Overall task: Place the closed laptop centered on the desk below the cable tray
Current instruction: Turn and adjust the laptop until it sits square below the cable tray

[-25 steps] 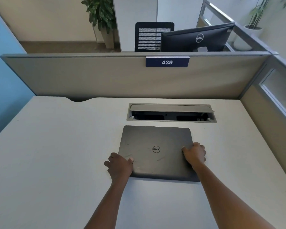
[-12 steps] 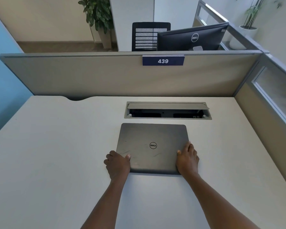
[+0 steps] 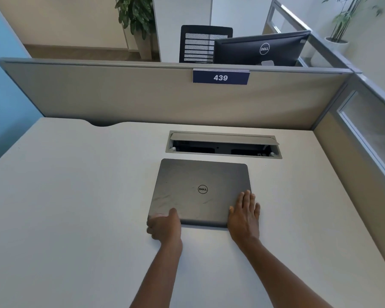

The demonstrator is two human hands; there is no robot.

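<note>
A closed dark grey laptop (image 3: 200,187) with a round logo lies flat on the pale desk (image 3: 76,207), just in front of the open cable tray (image 3: 223,145) set into the desktop. My left hand (image 3: 165,225) grips the laptop's near left corner, thumb on the lid and fingers curled at the edge. My right hand (image 3: 245,213) lies flat, fingers spread, on the lid's near right corner and partly on the desk. The laptop's left side sits slightly left of the tray's left end.
A beige partition (image 3: 142,98) with a blue "439" sign (image 3: 220,77) closes the desk's far side. A glass-panelled divider (image 3: 369,130) runs along the right. Behind the partition are a monitor (image 3: 262,48), a chair and plants. A blue wall stands at the left.
My right hand has gone from gripping the laptop's right edge to lying flat on its near right corner. The laptop has shifted slightly away from me, toward the tray.
</note>
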